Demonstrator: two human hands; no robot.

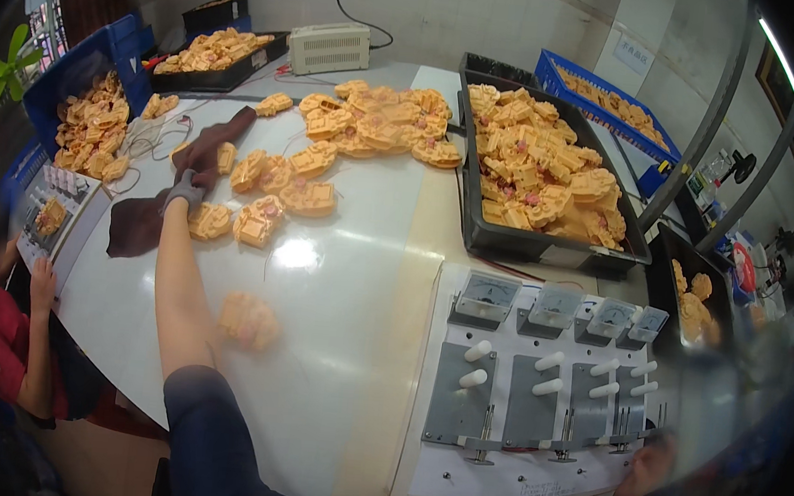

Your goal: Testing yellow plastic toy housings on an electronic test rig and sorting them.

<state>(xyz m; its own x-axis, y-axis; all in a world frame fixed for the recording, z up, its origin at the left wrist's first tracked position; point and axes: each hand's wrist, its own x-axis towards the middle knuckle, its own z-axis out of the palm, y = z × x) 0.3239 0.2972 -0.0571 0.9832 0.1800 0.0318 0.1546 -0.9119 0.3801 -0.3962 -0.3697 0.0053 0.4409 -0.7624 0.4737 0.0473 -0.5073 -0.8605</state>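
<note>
My left hand [187,190], in a grey glove, reaches far across the table and closes on a dark brown cloth [139,224], which lies bunched on both sides of it. Close by are several yellow-orange moulded plastic parts [259,221], some with reddish bits and thin wires. Another such plastic part [251,320], smeared by motion, is beside my left forearm. My right hand [650,469] is at the right end of a white test board [528,481] with dial meters, grey plates and white pegs. Blur hides what its fingers do.
More parts form a pile [380,119] at the back and fill a black tray [548,252], a blue crate [652,143] and a blue bin [131,50]. A beige instrument box [329,50] stands behind. At left a co-worker in a red top [6,346] handles another board [74,210].
</note>
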